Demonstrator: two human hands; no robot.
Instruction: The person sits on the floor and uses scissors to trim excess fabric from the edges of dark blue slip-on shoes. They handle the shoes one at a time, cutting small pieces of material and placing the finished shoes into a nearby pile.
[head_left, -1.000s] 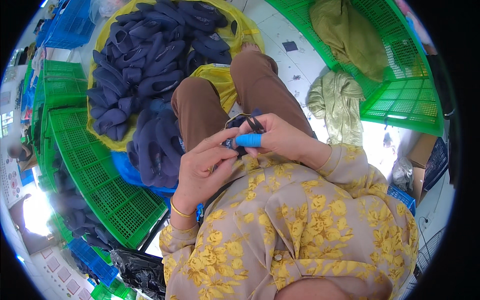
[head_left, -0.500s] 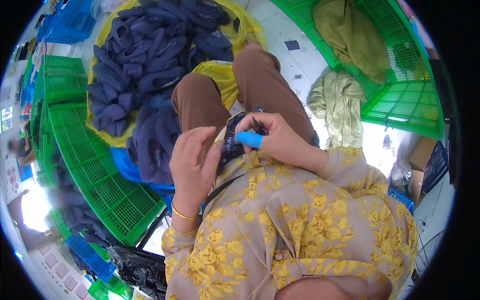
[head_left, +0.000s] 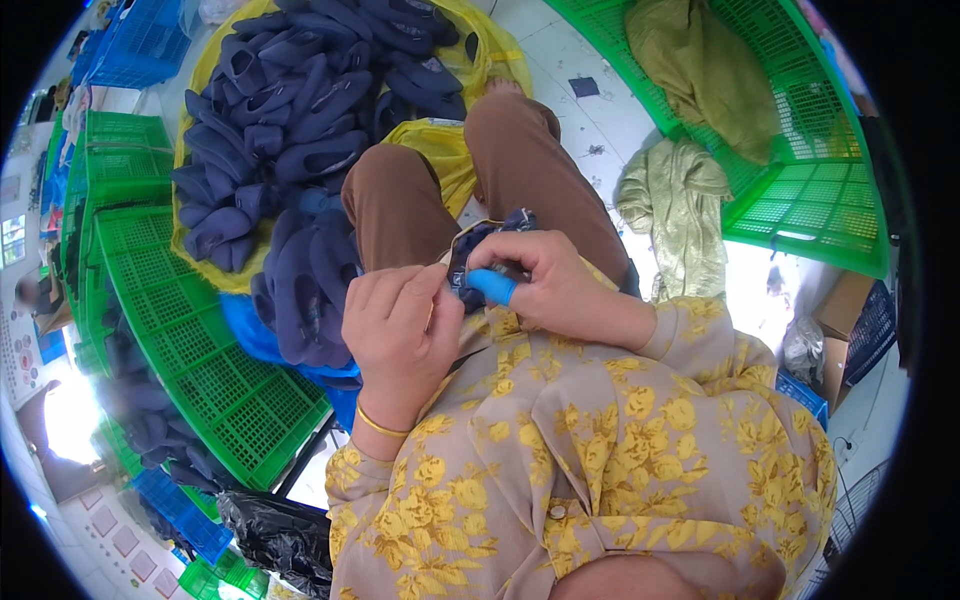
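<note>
A dark navy fabric piece [head_left: 462, 292] with pale markings lies in my lap between my hands, much of it hidden. My right hand [head_left: 545, 285] is closed over its right side, a blue cover on the thumb. Within that hand's curled fingers sits a small dark pointed tool [head_left: 513, 269], mostly hidden. My left hand [head_left: 398, 325] is at the piece's left edge, fingers bent and thumb drawn up to them. What its fingertips pinch, if anything, is too small to make out.
Many navy shoe uppers [head_left: 320, 160] fill a yellow sack [head_left: 183, 215] beyond my knees at the left. A green crate [head_left: 205, 345] stands at my left, and another green crate [head_left: 800, 205] at the far right. Olive cloth [head_left: 677, 195] hangs beside the latter.
My left hand has closed its fingers and turned in toward the fabric piece. My right fingers have shifted, and the dark pointed tool now shows less.
</note>
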